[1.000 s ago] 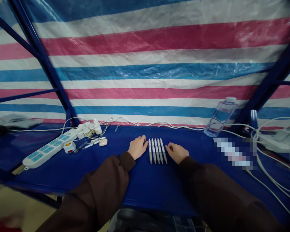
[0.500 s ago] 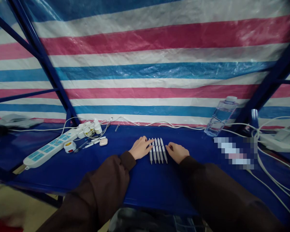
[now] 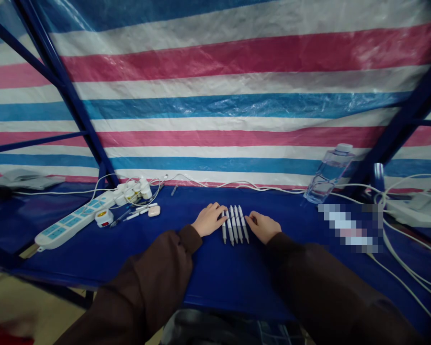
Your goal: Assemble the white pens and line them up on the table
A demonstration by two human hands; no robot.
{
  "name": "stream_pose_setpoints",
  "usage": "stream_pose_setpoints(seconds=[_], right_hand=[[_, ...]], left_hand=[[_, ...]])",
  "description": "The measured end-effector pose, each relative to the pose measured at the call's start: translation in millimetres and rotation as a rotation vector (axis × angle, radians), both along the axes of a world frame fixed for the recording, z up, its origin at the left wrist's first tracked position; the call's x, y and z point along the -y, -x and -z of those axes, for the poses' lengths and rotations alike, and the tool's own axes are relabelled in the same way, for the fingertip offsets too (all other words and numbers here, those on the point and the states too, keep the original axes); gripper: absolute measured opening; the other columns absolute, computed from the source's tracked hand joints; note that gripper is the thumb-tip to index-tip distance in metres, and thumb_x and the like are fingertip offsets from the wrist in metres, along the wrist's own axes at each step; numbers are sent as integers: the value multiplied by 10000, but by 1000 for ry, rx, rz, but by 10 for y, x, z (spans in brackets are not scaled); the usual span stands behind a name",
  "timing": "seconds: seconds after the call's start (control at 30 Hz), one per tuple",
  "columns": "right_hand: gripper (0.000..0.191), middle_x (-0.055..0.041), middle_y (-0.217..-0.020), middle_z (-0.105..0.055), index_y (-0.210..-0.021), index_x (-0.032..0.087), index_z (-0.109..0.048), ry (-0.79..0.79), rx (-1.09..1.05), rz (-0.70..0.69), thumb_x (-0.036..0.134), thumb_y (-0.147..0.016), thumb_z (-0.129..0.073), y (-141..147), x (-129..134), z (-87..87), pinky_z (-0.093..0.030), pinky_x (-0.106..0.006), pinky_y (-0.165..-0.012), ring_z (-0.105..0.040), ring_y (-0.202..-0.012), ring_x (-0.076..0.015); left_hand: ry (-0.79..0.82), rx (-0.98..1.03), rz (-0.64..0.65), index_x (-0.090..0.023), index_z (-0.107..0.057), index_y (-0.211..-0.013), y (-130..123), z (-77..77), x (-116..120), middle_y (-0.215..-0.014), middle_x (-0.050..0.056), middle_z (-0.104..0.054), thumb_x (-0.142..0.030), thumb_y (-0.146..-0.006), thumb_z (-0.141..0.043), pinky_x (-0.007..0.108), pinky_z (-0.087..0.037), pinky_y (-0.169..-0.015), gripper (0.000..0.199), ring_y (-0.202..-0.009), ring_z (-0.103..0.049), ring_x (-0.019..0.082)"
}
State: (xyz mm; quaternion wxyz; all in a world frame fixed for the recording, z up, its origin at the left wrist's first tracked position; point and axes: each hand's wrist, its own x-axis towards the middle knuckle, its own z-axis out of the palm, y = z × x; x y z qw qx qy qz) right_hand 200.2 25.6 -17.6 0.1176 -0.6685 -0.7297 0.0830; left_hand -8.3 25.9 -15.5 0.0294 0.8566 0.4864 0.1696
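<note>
Several white pens with grey tips lie side by side in a row on the blue tabletop, tips toward me. My left hand rests at the row's left side, fingers stretched out and touching the upper part of the leftmost pens. The second pen from the left sits slightly nearer to me than its neighbours. On the other side, my right hand lies with curled fingers close to the rightmost pen. Nothing shows in its grip, and whether it touches that pen is unclear.
At left lie a white power strip with plugs, a plug adapter, loose pens and a small pale case. A clear bottle stands at the back right. White cables run along the back beneath a striped sheet.
The second pen from the left has slid a little toward me. The left fingers have shifted slightly left. My right hand has stayed almost still.
</note>
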Motion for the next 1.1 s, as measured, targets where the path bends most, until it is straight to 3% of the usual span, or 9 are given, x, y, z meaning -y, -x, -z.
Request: stream_pose_setpoints(seconds=[0.27, 0.5, 0.63, 0.83, 1.1], right_hand=[[286, 14, -642, -584, -777, 237, -530, -7, -36, -13, 446, -848, -348, 1, 8, 1, -222, -236, -496, -519, -591, -137], [337, 9, -671, -607, -1071, 243, -570, -5, -131, -96, 407, -838, -390, 8, 15, 14, -283, -227, -521, -532, -621, -137], [380, -3, -724, -635, -1137, 236, -573, -7, -146, -121, 393, -828, -417, 13, 9, 35, -323, -226, -559, -551, -667, -142], [397, 12, -712, -638, -1165, 243, -572, -11, -184, -161, 361, -813, -433, 8, 7, 55, -345, -224, -573, -570, -668, -135], [390, 45, -630, -612, -1137, 274, -591, 33, -261, -257, 352, -781, -451, 15, 67, 72, -330, -217, -522, -562, -609, -123]], left_hand=[[-25, 28, -13, -198, -478, -1069, -11, -6, 24, -1005, 53, -512, -411, -891, -345, 323, -386, -859, 308, -949, -489, 195], [-13, 23, -70, -198, -454, -1140, -17, -24, 54, -1026, 70, -504, -420, -891, -339, 332, -390, -866, 353, -972, -489, 203], [-33, 48, -72, -197, -459, -1145, -26, -25, 65, -1049, 77, -499, -422, -895, -324, 329, -386, -878, 363, -993, -485, 206], [-39, 52, 17, -205, -451, -1187, -103, -57, 169, -1165, 84, -492, -445, -888, -331, 341, -369, -897, 402, -1063, -465, 218], [66, 10, 211, -282, -265, -1355, -183, -63, 302, -1424, 82, -276, -570, -829, -370, 420, -250, -1010, 609, -1293, -253, 258]])
